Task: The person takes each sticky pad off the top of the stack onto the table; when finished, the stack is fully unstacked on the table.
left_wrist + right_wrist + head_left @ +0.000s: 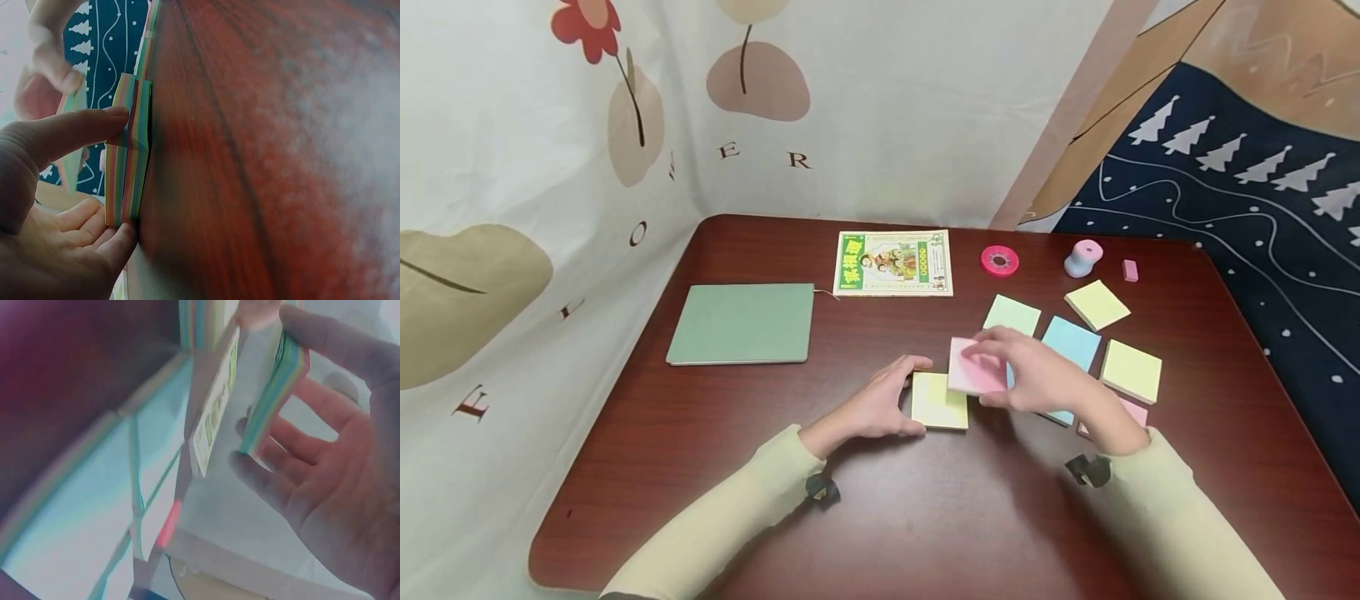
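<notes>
My left hand (pixel 880 402) holds a yellow-topped stack of sticky notes (pixel 938 403) by its sides, flat on the table. The left wrist view shows its striped edges, a dark line between two layers, and the thumb (pixel 94 128) touching the near side. Just above and right of that stack, my right hand (pixel 1041 372) pinches a pink-topped sticky note pad (pixel 972 375) between thumb and fingers. Its striped edge (pixel 275 397) shows in the right wrist view, clear of the table. The pad overlaps the stack's upper right corner in the head view; contact there cannot be told.
Right of the hands lie a green pad (pixel 1011 313), blue pads (pixel 1075 340), yellow pads (pixel 1132 372) and a partly covered pink pad (pixel 1135 411). Farther back are a booklet (pixel 892 264), a pink ring (pixel 1000 261), a spool (pixel 1083 258) and an eraser (pixel 1130 270). A green notebook (pixel 741 323) lies left.
</notes>
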### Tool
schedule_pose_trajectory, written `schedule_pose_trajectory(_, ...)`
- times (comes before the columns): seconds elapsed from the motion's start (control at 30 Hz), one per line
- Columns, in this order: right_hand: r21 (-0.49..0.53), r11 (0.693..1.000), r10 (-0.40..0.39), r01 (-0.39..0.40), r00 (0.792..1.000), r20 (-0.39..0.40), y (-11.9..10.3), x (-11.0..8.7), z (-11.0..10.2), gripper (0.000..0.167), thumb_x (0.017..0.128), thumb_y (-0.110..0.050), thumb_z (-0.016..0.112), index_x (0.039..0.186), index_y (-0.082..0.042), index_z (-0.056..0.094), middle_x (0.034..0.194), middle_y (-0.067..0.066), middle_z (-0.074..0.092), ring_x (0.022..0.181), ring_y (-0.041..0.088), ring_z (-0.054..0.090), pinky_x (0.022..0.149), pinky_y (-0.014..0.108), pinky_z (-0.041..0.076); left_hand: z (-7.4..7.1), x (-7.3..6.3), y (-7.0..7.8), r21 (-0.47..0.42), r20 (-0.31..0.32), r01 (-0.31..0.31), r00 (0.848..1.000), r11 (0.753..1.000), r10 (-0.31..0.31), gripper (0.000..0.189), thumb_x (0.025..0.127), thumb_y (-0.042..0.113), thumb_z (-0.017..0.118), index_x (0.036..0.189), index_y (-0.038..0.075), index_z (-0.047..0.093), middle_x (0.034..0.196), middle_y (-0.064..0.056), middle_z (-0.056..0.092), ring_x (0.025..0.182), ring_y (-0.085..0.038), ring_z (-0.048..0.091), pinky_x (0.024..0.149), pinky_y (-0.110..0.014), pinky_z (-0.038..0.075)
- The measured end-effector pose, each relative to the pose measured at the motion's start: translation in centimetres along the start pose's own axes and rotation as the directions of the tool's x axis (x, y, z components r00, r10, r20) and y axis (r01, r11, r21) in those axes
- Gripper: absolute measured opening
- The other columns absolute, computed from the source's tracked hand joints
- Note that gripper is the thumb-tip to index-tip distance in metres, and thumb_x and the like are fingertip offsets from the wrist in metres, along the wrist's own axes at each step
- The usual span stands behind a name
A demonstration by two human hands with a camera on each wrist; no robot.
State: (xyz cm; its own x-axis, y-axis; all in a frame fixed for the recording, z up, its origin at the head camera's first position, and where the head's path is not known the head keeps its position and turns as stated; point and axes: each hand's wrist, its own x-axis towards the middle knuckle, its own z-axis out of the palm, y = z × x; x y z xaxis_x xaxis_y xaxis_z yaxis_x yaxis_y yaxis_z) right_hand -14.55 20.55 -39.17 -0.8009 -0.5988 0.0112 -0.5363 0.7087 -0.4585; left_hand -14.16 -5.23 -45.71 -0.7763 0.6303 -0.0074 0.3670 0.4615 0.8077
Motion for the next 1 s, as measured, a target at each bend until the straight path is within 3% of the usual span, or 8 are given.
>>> schedule_pose_trajectory(0.2, -0.029, 0.999, 0.032, -0.034, 0.997, -0.073, 1.3, 3.1, -0.1, 0.060, 0.071, -0.024, 0.086, 0.126, -0.008, 0.065, 0.127, 0.016, 0.057, 0.114, 0.032, 0.053, 0.092, 0.050, 0.047, 0.0, 0.1, 0.0, -0.013, 0.004, -0.004, 1.000, 1.000, 0.004, 0.090, 0.062, 0.004, 0.090, 0.138, 0.002, 0.042, 0.136, -0.011, 0.050, 0.122, -0.025, 0.053, 0.103, -0.030, 0.042)
schedule_pose_trajectory(0.5, -0.053, 0.995, 0.086, -0.087, 0.996, -0.017, 2.7, 7.8, 2.4, 0.056, 0.075, -0.025, 0.084, 0.125, -0.008, 0.065, 0.127, 0.016, 0.056, 0.117, 0.032, 0.050, 0.100, 0.048, 0.044, -0.1, -0.1, 0.1, 0.011, 0.013, -0.001, 1.000, 1.000, 0.000, 0.088, 0.064, 0.007, 0.090, 0.137, 0.004, 0.043, 0.134, -0.009, 0.050, 0.120, -0.024, 0.053, 0.103, -0.032, 0.042)
schedule_pose_trajectory(0.73, -0.049, 0.992, 0.114, -0.113, 0.993, 0.018, 3.1, 8.7, 3.3, 0.053, 0.076, -0.023, 0.083, 0.123, -0.008, 0.066, 0.128, 0.016, 0.055, 0.118, 0.033, 0.050, 0.102, 0.049, 0.041, 0.0, 0.0, -0.1, 0.036, 0.010, 0.009, 1.000, 0.999, -0.009, 0.087, 0.062, 0.010, 0.091, 0.137, 0.007, 0.045, 0.132, -0.006, 0.052, 0.116, -0.024, 0.055, 0.100, -0.035, 0.044)
schedule_pose_trajectory(1.0, -0.066, 0.992, 0.113, -0.110, 0.993, 0.040, 3.0, 8.4, 3.2, 0.053, 0.079, -0.025, 0.081, 0.126, -0.008, 0.064, 0.137, 0.019, 0.050, 0.126, 0.035, 0.045, 0.104, 0.050, 0.040, 0.0, 0.0, -0.2, 0.036, 0.010, -0.006, 1.000, 0.999, 0.005, 0.087, 0.063, 0.009, 0.090, 0.137, 0.005, 0.045, 0.131, -0.006, 0.052, 0.117, -0.024, 0.056, 0.101, -0.034, 0.044)
